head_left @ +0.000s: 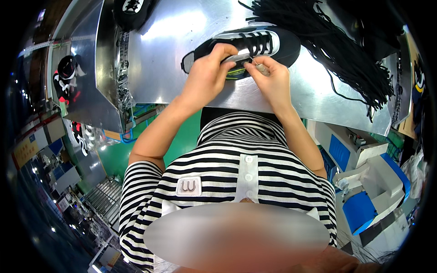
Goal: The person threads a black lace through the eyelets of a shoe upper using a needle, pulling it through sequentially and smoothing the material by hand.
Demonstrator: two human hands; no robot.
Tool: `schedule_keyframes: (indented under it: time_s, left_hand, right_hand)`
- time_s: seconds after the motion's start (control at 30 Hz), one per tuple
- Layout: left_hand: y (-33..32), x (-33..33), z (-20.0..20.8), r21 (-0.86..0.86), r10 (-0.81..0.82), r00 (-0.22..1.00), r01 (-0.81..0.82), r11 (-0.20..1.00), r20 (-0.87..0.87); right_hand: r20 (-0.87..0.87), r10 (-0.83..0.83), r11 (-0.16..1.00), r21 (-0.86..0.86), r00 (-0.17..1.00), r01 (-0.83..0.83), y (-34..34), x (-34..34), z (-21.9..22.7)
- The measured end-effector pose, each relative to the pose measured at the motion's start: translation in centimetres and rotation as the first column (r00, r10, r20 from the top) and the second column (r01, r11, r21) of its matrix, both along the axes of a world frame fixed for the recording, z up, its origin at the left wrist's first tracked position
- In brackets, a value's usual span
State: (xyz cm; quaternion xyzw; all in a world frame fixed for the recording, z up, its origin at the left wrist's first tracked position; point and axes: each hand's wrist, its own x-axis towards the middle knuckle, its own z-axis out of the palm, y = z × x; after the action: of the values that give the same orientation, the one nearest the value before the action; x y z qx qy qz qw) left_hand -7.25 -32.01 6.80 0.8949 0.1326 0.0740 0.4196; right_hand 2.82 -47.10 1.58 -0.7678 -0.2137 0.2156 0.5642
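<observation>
A black sneaker (287, 45) with a white-edged lacing area lies on its sole on the metal table, its toe to the right. Black shoelaces (257, 43) cross the toe end in several rows. My left hand (207, 75) is closed on the sneaker's near side, thumb and fingers pinching the edge of its opening. Close to its right, my right hand (273, 79) pinches at the eyelet edge, where a thin dark strand of the shoelace meets the fingertips. The exact grip is partly hidden. A pale wrap (262, 69) covers one right finger.
A thick bundle of loose black laces (337, 48) spreads over the right of the metal table (159, 59). Another black shoe (132, 9) stands at the far left. Past the left edge are more shoes (63, 82); white and blue boxes (364, 182) stand at the lower right.
</observation>
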Motion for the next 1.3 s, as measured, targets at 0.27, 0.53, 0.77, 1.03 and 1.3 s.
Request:
schedule_keyframes:
  time_s: [0.27, 0.53, 0.77, 1.03, 1.3]
  left_hand:
    - [0.8, 1.1, 1.7, -0.078, -0.087, 0.985, 0.076, 0.994, -0.148]
    - [-0.2, 1.6, 0.1, 0.036, 0.034, 0.999, -0.033, 0.999, -0.030]
    - [-0.3, 1.6, -0.4, 0.011, 0.046, 0.999, -0.047, 0.999, 0.028]
    - [-0.3, 1.5, -0.1, 0.009, 0.013, 1.000, -0.013, 1.000, 0.026]
    - [-1.7, 0.7, -1.5, 0.331, -0.201, 0.965, 0.137, 0.934, 0.169]
  right_hand:
    - [-0.294, -0.008, 0.905, 0.404, 0.956, 0.132, 0.9, 1.7, 2.2]
    - [-0.106, -0.009, 0.958, 0.284, 0.994, 0.039, 0.5, 1.2, 1.9]
    - [0.025, 0.173, 0.985, -0.003, 0.985, -0.173, -2.8, -0.6, 3.2]
    - [0.006, 0.186, 0.982, -0.029, 0.982, -0.186, -2.3, 0.2, 2.8]
    - [-0.119, 0.201, 0.977, -0.053, 0.972, -0.209, -1.0, 0.5, 2.5]
